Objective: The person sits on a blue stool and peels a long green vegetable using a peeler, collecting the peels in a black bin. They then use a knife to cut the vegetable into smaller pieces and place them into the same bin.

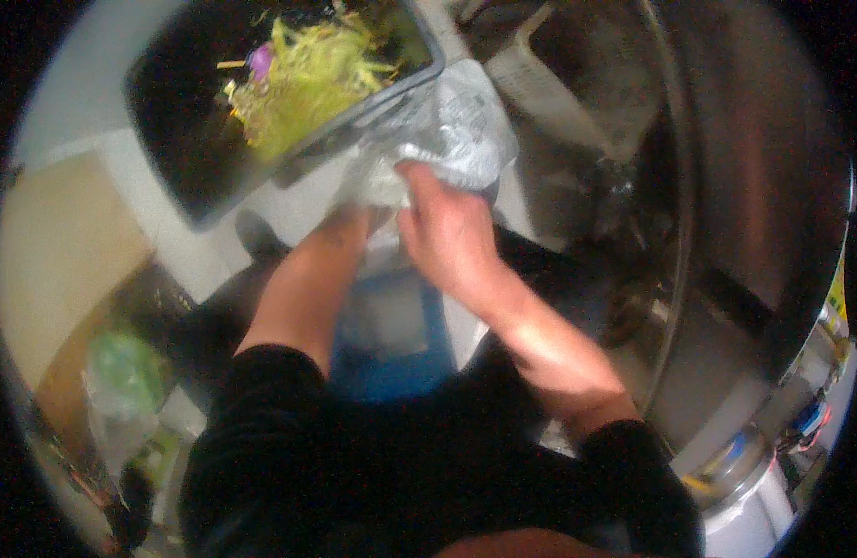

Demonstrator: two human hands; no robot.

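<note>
In front of me my right hand (pixel 446 234) pinches the edge of a crumpled clear plastic bag (pixel 470 129). My left hand (pixel 376 216) reaches in at the bag's lower left. Plastic and blur cover its fingers, so its grip cannot be made out. Just beyond the bag is a dark plastic tub (pixel 170 174) with a pale rim edge. Yellow-green leafy or shredded material (pixel 310 91) is heaped in it, with a small purple piece (pixel 261 63) at its left. Beneath my forearms lies a blue object with a pale panel (pixel 393 321), partly hidden.
On the right, a large dark curved-rimmed vessel or basin (pixel 679 230) stands close to my right arm. A pale crate-like container (pixel 540 91) is at the upper right. Green and clear plastic bags (pixel 125 370) lie at the lower left. A white bucket (pixel 749 502) stands lower right.
</note>
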